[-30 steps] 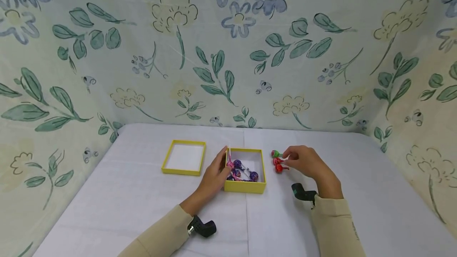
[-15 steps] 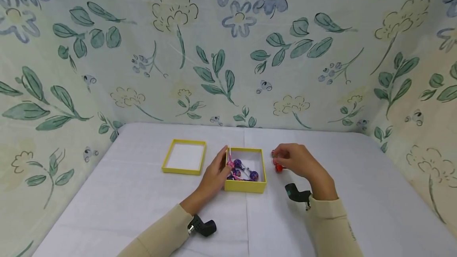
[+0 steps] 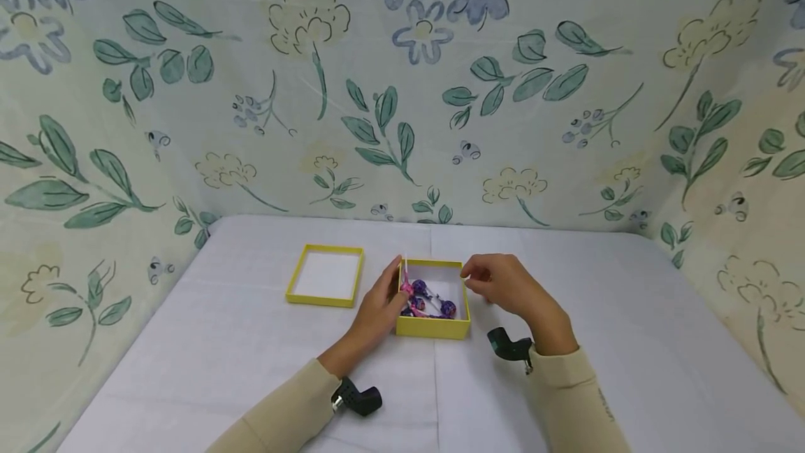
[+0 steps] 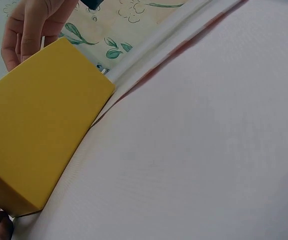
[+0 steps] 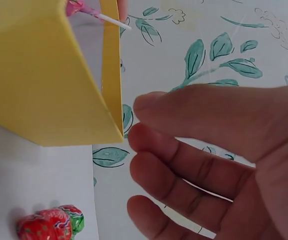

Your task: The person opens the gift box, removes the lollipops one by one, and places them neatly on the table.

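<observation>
My left hand (image 3: 377,313) grips the left side of a yellow box (image 3: 432,328), its thumb over the rim. Inside the box lie several wrapped lollipops, purple ones (image 3: 448,309) and a pink one (image 3: 407,288) whose white stick rises above the wall. My right hand (image 3: 512,289) hovers at the box's right rim, fingertips loosely bent near the thumb. In the right wrist view nothing shows between those fingers. Below them, red lollipops (image 5: 38,227) and a green one (image 5: 77,223) lie close together on the white cloth; in the head view the right hand hides them.
The box's yellow-edged lid (image 3: 323,300) lies left of the box, white inside upward. White cloth (image 3: 220,341) covers the table. A floral-patterned curtain (image 3: 402,124) stands behind the table and along its sides.
My right hand has moved left from the red and green lollipops to the box's right rim, passing in front of them. The left hand and the box have stayed put.
</observation>
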A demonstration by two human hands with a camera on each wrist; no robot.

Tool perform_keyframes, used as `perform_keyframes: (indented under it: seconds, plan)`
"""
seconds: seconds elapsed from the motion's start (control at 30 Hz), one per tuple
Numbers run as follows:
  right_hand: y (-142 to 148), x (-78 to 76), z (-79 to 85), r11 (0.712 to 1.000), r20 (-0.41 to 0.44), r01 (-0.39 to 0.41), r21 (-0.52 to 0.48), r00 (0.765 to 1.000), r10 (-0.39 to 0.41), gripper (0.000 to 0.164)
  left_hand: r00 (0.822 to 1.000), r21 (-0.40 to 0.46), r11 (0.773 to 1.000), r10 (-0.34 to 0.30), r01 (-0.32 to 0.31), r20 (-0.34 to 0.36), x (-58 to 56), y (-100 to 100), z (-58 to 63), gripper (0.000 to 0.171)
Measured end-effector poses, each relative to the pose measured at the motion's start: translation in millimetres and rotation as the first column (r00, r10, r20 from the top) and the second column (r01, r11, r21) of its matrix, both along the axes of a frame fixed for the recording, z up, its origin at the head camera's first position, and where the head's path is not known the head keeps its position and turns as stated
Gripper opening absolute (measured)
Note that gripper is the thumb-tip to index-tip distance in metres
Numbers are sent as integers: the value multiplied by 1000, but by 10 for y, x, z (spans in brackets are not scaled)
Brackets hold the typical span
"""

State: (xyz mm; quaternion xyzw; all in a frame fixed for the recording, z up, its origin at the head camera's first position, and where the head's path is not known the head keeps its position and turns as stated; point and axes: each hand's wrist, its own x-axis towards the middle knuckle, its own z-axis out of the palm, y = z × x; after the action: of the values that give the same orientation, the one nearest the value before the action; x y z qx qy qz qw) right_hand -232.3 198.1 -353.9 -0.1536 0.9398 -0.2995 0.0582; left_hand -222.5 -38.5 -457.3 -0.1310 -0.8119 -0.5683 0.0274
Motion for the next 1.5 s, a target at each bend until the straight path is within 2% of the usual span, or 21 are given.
perform_keyframes:
  seconds: [0.23,0.5,0.8,1.1,1.5]
  plan:
    - [-188,4,-13,997,-55,-74,12,996,74,10,1000,19,1000,-9,10,-6,0,-35,8,64]
    - [-347,6,14,992,-73,-123,39,989,126,12,1000,35,999,-14,14,24,0,-9,12,64]
    - [-545,-93,-28,980,-104,-196,30,975,198,13,1000,7,1000,3,-3,17,6,-9,19,63]
    - [-667,-171,-187,987,-52,-162,-10,986,161,16,1000,20,999,-30,30,2,10,-9,15,63]
    - [-693,-203,-311,983,-73,-178,-37,982,175,20,1000,13,1000,-16,16,-5,4,-19,20,63]
